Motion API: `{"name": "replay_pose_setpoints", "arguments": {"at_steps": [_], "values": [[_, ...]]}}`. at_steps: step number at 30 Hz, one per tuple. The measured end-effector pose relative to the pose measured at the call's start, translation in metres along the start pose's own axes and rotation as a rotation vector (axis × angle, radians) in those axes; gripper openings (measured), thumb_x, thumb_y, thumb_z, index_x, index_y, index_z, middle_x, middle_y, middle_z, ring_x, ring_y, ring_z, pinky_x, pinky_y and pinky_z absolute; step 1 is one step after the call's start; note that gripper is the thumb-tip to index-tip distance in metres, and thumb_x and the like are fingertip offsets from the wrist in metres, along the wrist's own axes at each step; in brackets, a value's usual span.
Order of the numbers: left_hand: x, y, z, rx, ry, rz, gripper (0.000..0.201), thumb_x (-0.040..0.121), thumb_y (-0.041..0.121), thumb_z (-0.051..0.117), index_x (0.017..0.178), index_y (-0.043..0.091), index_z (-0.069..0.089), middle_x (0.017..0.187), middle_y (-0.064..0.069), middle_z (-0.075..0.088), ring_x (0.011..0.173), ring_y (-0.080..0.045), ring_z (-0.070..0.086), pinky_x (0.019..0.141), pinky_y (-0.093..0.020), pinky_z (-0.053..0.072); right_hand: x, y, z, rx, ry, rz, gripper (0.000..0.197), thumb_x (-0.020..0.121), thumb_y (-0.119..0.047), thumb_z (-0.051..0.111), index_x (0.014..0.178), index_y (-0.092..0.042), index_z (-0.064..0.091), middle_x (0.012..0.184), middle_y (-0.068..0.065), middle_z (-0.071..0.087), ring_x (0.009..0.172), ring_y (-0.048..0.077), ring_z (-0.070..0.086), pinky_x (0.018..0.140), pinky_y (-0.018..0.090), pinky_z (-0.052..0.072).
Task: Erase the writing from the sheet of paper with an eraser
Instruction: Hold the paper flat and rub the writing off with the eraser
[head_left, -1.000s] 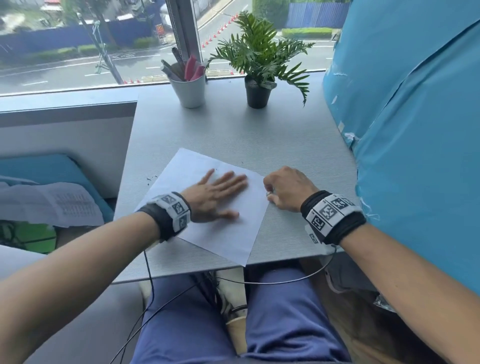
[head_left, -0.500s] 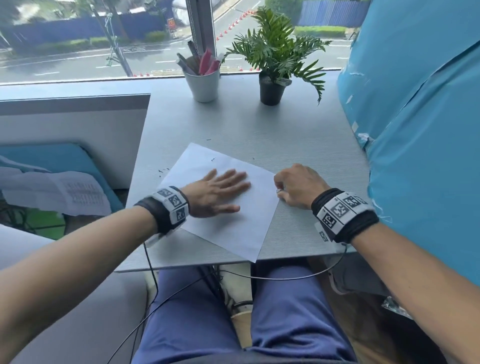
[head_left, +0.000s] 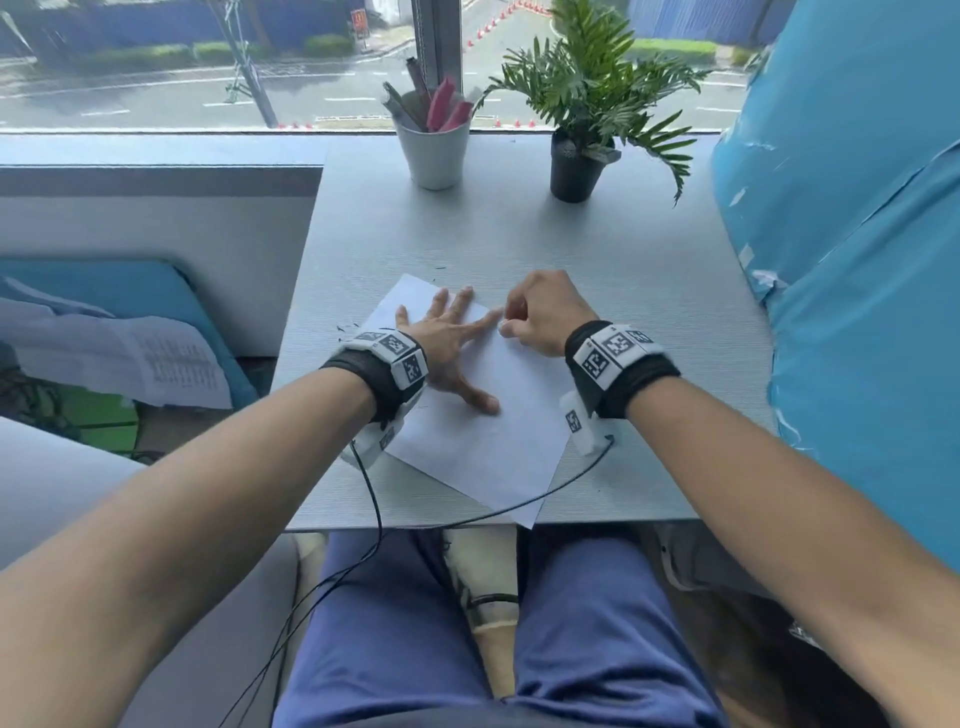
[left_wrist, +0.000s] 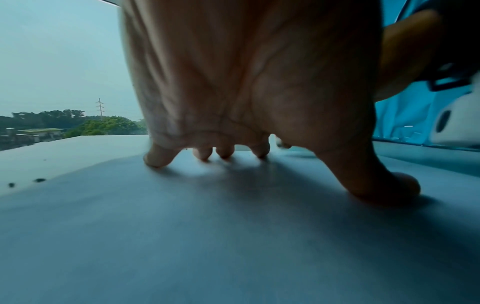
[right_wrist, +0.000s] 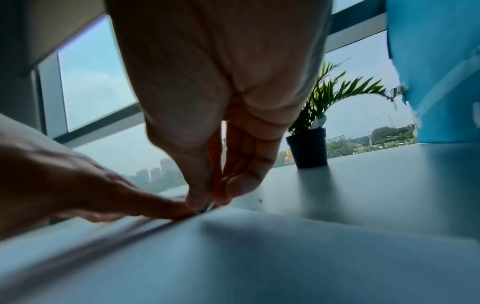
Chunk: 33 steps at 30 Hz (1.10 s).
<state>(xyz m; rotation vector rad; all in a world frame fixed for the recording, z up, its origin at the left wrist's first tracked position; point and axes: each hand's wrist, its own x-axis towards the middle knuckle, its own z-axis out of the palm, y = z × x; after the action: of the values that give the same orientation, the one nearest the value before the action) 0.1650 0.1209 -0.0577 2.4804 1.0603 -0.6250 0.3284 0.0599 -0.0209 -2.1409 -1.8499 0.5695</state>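
Right hand (head_left: 545, 312) moved onto paper (head_left: 483, 447); no writing legible.

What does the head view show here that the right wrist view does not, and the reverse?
Only the head view shows the whole sheet of paper lying skewed on the table, the white cup of pens, and the left hand spread flat on the sheet. Only the right wrist view shows the right hand's thumb and fingertips pinching a small object, too blurred to identify, down at the paper's edge. Both show the potted plant, the right hand beside the left index finger, and the blue cover.
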Motion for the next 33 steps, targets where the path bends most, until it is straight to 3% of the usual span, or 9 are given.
{"name": "replay_pose_setpoints", "arguments": {"at_steps": [5, 10, 13, 17, 21, 23, 27, 30, 33], "values": [[0.002, 0.0, 0.002, -0.003, 0.0, -0.004, 0.142, 0.047, 0.091, 0.068, 0.155, 0.045, -0.012, 0.162, 0.003, -0.029, 0.149, -0.029, -0.026, 0.109, -0.077, -0.004, 0.01, -0.006, 0.015, 0.045, 0.0, 0.036, 0.01, 0.074, -0.022, 0.075, 0.076, -0.012, 0.077, 0.077, 0.004, 0.073, 0.075, 0.017, 0.066, 0.072, 0.024, 0.053], [-0.001, -0.001, 0.001, -0.025, 0.006, 0.01, 0.144, 0.047, 0.09, 0.069, 0.155, 0.043, -0.014, 0.162, 0.004, -0.029, 0.149, -0.028, -0.025, 0.11, -0.077, -0.003, 0.01, 0.008, 0.01, 0.094, -0.005, 0.253, 0.013, 0.065, -0.022, 0.076, 0.069, -0.01, 0.076, 0.067, 0.003, 0.071, 0.069, 0.014, 0.067, 0.06, 0.02, 0.049], [-0.001, -0.001, 0.001, -0.036, 0.014, 0.008, 0.145, 0.046, 0.089, 0.07, 0.155, 0.043, -0.013, 0.163, 0.005, -0.028, 0.15, -0.028, -0.025, 0.11, -0.077, -0.003, 0.005, 0.018, -0.002, 0.06, -0.04, 0.32, 0.019, 0.061, -0.02, 0.075, 0.069, -0.003, 0.075, 0.067, 0.011, 0.072, 0.062, 0.015, 0.063, 0.064, 0.031, 0.06], [0.0, -0.001, 0.002, -0.055, 0.012, 0.004, 0.151, 0.046, 0.089, 0.07, 0.156, 0.036, -0.017, 0.162, 0.007, -0.029, 0.149, -0.025, -0.026, 0.11, -0.076, -0.005, 0.011, -0.005, -0.002, 0.133, -0.024, 0.274, 0.021, 0.066, -0.026, 0.075, 0.064, -0.005, 0.075, 0.061, 0.008, 0.07, 0.056, 0.01, 0.06, 0.064, 0.023, 0.053], [-0.001, -0.001, 0.001, -0.052, 0.011, -0.003, 0.154, 0.045, 0.09, 0.07, 0.156, 0.031, -0.019, 0.162, 0.008, -0.028, 0.149, -0.024, -0.025, 0.111, -0.074, -0.006, 0.006, 0.001, 0.002, 0.152, -0.061, 0.333, 0.024, 0.062, -0.026, 0.077, 0.069, -0.003, 0.076, 0.067, 0.01, 0.073, 0.066, 0.019, 0.071, 0.063, 0.029, 0.06], [-0.002, 0.0, 0.0, -0.056, 0.004, -0.008, 0.154, 0.045, 0.088, 0.071, 0.156, 0.031, -0.018, 0.162, 0.008, -0.028, 0.15, -0.024, -0.024, 0.111, -0.074, -0.005, 0.0, 0.01, -0.004, 0.163, -0.106, 0.389, 0.021, 0.061, -0.023, 0.078, 0.069, -0.003, 0.076, 0.066, 0.009, 0.073, 0.06, 0.017, 0.07, 0.064, 0.032, 0.062], [-0.003, 0.002, -0.001, -0.052, 0.01, -0.009, 0.152, 0.046, 0.087, 0.072, 0.156, 0.031, -0.018, 0.162, 0.008, -0.028, 0.15, -0.025, -0.025, 0.111, -0.074, -0.004, 0.008, -0.009, -0.004, 0.13, -0.059, 0.343, 0.02, 0.061, -0.024, 0.078, 0.062, -0.005, 0.073, 0.051, 0.004, 0.065, 0.047, 0.012, 0.057, 0.05, 0.02, 0.051], [-0.004, 0.002, -0.001, -0.055, 0.01, 0.001, 0.152, 0.046, 0.089, 0.071, 0.156, 0.032, -0.018, 0.163, 0.007, -0.028, 0.15, -0.026, -0.024, 0.111, -0.075, -0.004, 0.012, -0.015, 0.009, 0.1, -0.034, 0.313, 0.021, 0.052, -0.024, 0.075, 0.06, -0.006, 0.067, 0.049, 0.003, 0.054, 0.048, 0.016, 0.05, 0.035, 0.014, 0.032], [-0.003, 0.0, 0.0, -0.055, 0.016, -0.012, 0.153, 0.045, 0.089, 0.072, 0.156, 0.032, -0.017, 0.163, 0.009, -0.027, 0.15, -0.024, -0.024, 0.112, -0.074, -0.004, 0.012, -0.001, 0.006, 0.053, -0.043, 0.333, 0.023, 0.051, -0.023, 0.074, 0.065, -0.005, 0.071, 0.06, 0.007, 0.065, 0.06, 0.02, 0.062, 0.044, 0.017, 0.041]]}}
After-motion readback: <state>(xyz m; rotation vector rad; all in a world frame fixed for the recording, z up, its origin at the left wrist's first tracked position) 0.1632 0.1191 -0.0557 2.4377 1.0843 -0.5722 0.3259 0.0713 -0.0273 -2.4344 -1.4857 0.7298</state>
